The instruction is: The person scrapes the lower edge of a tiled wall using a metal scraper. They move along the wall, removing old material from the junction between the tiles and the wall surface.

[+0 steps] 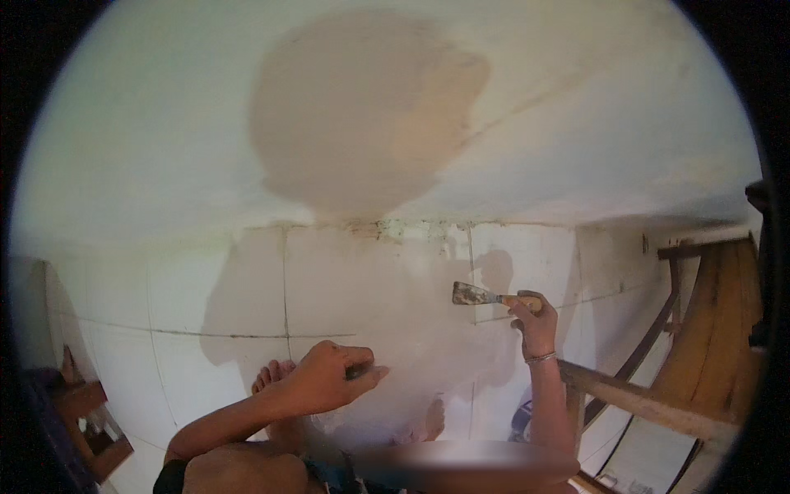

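My right hand is closed around the wooden handle of a putty knife; its blade, stained with dark and whitish residue, points left above the white floor tiles. My left hand is to the left and lower, with fingers curled and thumb extended. Something dark shows between its thumb and fingers, but whether that is an object or shadow is unclear. Ahead of both hands, the tiles meet a pale wall; rough greenish-white residue marks the joint. My shadow falls across wall and tiles.
A wooden frame with a brown plank panel stands at the right. Another wooden piece of furniture is at the lower left. My bare feet are beneath me, and a blue and white item lies beside my right forearm.
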A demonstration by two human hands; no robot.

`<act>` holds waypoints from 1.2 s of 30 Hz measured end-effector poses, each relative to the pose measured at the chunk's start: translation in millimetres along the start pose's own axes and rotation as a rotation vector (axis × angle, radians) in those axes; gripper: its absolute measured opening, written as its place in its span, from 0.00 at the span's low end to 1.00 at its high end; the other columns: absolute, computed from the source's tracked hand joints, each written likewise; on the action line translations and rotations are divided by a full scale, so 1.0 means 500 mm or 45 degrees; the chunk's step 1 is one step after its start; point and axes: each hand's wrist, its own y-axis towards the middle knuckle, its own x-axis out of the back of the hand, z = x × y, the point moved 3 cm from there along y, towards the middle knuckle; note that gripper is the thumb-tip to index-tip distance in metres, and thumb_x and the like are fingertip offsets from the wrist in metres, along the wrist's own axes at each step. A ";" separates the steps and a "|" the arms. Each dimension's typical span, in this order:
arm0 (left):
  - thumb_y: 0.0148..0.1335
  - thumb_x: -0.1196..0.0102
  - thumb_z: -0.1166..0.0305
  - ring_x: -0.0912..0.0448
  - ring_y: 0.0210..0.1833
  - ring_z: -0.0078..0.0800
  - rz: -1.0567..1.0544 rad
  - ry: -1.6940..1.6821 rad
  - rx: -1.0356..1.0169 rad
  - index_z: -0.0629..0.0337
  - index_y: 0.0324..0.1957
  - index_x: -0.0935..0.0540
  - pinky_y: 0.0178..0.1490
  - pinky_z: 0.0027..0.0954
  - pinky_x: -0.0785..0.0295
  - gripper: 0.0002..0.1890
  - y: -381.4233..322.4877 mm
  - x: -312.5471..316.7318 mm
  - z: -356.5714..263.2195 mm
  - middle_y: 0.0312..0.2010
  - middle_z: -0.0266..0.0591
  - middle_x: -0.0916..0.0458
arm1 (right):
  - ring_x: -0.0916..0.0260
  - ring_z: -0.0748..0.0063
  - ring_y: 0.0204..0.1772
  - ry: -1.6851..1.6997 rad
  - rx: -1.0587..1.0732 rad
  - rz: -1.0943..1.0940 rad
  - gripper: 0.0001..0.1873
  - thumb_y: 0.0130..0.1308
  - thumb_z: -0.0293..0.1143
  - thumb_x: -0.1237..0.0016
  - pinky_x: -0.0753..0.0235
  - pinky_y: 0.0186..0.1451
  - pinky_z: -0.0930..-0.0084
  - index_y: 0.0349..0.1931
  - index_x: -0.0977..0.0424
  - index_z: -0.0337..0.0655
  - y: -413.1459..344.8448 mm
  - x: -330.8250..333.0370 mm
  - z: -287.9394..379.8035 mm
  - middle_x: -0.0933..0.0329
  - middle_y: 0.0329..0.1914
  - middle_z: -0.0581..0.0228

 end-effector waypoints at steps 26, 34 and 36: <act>0.56 0.31 0.72 0.31 0.15 0.37 -0.395 0.287 -0.051 0.60 0.23 0.23 0.24 0.37 0.36 0.13 -0.080 0.040 -0.013 0.14 0.43 0.27 | 0.18 0.69 0.33 0.542 0.128 0.041 0.17 0.72 0.35 0.39 0.16 0.33 0.75 0.47 0.23 0.26 0.393 -0.115 -0.025 0.17 0.38 0.54; 0.58 0.30 0.71 0.32 0.15 0.36 -0.320 0.274 0.036 0.61 0.23 0.24 0.23 0.37 0.36 0.14 -0.064 0.039 -0.011 0.13 0.41 0.29 | 0.18 0.70 0.39 0.527 0.169 0.151 0.16 0.70 0.32 0.37 0.14 0.40 0.74 0.45 0.22 0.24 0.348 -0.195 0.007 0.17 0.40 0.55; 0.58 0.30 0.71 0.31 0.15 0.36 -0.309 0.235 0.011 0.61 0.23 0.24 0.22 0.36 0.36 0.14 -0.056 0.033 -0.018 0.14 0.41 0.29 | 0.18 0.72 0.40 0.422 0.286 0.175 0.15 0.70 0.32 0.37 0.13 0.41 0.73 0.44 0.21 0.25 0.309 -0.220 0.047 0.16 0.40 0.56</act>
